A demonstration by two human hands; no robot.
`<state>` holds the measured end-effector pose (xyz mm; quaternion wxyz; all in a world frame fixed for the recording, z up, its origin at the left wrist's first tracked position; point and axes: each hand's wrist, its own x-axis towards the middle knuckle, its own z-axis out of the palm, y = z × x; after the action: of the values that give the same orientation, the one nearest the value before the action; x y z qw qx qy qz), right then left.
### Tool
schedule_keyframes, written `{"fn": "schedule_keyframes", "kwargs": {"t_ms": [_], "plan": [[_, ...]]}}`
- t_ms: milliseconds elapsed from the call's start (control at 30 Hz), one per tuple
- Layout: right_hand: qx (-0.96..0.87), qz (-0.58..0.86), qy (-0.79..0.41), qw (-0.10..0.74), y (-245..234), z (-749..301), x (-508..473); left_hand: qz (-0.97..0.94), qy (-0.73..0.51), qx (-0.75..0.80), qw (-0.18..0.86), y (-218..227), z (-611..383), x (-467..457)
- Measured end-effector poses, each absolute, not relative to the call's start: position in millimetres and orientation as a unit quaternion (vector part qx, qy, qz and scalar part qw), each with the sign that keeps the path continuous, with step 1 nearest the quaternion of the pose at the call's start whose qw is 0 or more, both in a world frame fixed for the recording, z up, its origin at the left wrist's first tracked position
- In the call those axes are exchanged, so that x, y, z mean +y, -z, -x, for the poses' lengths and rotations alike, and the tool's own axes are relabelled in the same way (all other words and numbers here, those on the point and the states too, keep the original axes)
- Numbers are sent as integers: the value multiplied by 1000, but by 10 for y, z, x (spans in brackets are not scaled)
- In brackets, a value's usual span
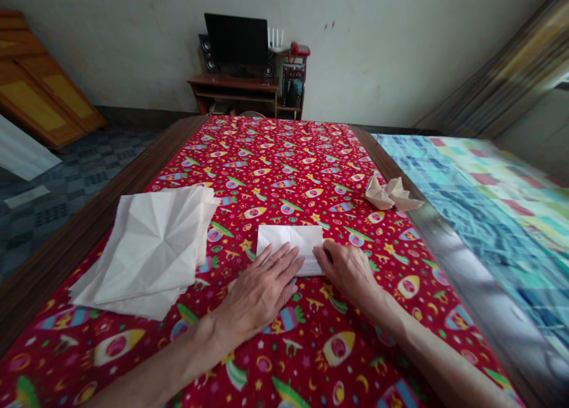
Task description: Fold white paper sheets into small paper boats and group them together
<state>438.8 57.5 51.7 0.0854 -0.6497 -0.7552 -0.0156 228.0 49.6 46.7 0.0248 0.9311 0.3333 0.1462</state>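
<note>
A folded sheet of white paper (291, 236) lies flat on the red patterned cloth in front of me, its long side running left to right. My left hand (267, 277) rests on its left and lower part, fingers stretched out and lying flat. At the paper's right edge is my right hand (347, 268), its fingers curled, with thumb and forefinger against the edge; the fingertips are partly hidden. Left of both hands sits a stack of creased white paper sheets (151, 248). Two folded paper shapes (393, 193) with pointed corners stand at the far right.
The red cloth (284, 165) covers a table with a dark wooden border (178, 135). Beyond it, a desk (235, 85) holds a monitor (237, 40), speakers and a red telephone (300, 49). To the right lies a bed with a checked cover (462, 188); a wooden cabinet (44, 82) stands left.
</note>
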Motion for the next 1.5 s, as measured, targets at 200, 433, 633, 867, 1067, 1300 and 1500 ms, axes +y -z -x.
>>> {"fn": "schedule_keyframes", "kwargs": {"t_ms": [200,433,633,867,1067,1300,1500], "plan": [[-751,653,16,91,-504,-4391,576,-937,-119,327,19,-400,-2270,497],[-755,646,23,107,-476,-4403,582,-939,-86,331,28,-441,-2269,507],[-749,654,0,106,-510,-4386,588,-938,-91,331,35,-452,-2276,506],[-748,655,-5,103,-535,-4377,583,-937,-107,331,40,-444,-2274,512],[-740,665,-4,99,-536,-4364,583,-938,-105,329,35,-435,-2272,514],[-743,657,5,127,-501,-4401,581,-935,-113,335,29,-389,-2280,499],[-758,632,32,158,-431,-4471,568,-932,-124,339,34,-377,-2285,493]]}}
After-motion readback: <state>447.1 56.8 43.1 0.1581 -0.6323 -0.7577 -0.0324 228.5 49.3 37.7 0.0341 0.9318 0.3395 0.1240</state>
